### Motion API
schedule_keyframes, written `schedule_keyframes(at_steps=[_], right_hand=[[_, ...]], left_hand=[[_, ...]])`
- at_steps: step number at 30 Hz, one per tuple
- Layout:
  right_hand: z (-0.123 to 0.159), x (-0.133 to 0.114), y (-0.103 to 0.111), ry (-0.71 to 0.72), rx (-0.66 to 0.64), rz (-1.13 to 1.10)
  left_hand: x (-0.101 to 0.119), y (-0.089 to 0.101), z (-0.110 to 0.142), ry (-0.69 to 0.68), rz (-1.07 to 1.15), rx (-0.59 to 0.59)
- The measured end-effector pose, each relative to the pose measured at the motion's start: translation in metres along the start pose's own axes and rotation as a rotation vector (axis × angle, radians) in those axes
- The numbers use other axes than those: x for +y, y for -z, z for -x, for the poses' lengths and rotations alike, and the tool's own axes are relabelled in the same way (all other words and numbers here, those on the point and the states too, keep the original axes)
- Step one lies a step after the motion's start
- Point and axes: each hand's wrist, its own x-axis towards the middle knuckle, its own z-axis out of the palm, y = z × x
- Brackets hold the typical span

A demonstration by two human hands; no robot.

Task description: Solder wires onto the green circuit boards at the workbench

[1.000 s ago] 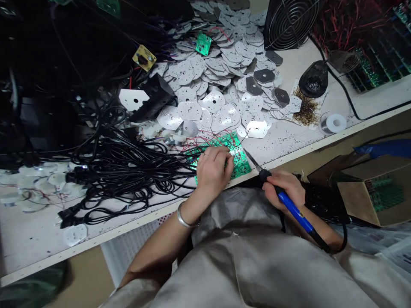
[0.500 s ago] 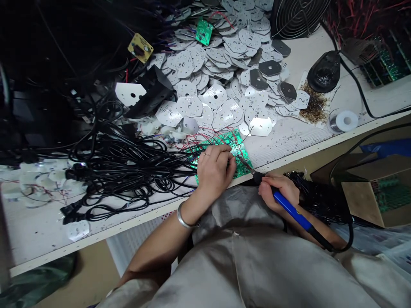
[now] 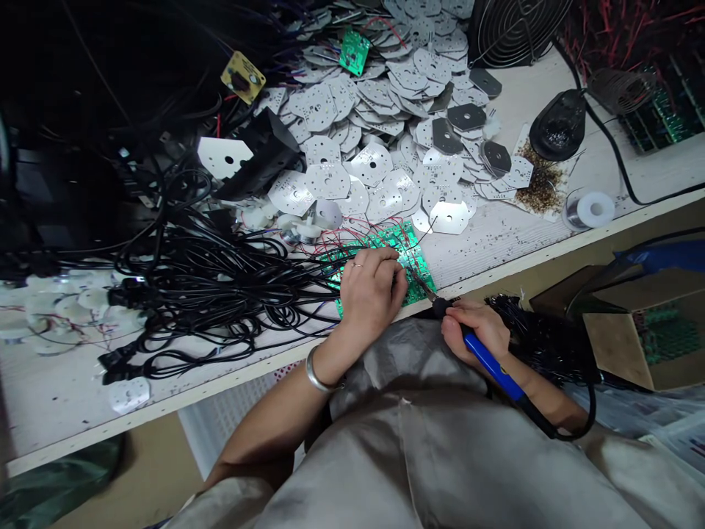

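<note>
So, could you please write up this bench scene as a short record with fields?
left hand: resting on the green circuit board
left hand position
right hand: holding a blue-handled soldering iron, tip over the board
beside the board: black power cables
beyond the board: pile of white circuit boards
also on bench: solder wire spool, wire-guarded fan

You've got one left hand [image 3: 368,290], one right hand [image 3: 474,330], one soldering iron [image 3: 490,360], and on the worktop [image 3: 496,242] two green circuit boards [image 3: 416,275], one yellow board [image 3: 242,77], one fan [image 3: 515,29], one solder spool [image 3: 592,209], plus way too many white hexagonal boards [image 3: 327,180] to count, lol.
</note>
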Motion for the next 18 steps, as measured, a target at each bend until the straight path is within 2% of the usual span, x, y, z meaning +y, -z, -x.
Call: schedule_keyframes(at_steps=[18], right_hand=[[-0.0011, 0.0000, 0.0064, -0.052, 0.041, -0.008]], left_hand=[[0.0013, -0.0009, 0.0012, -0.019, -0.026, 0.032]])
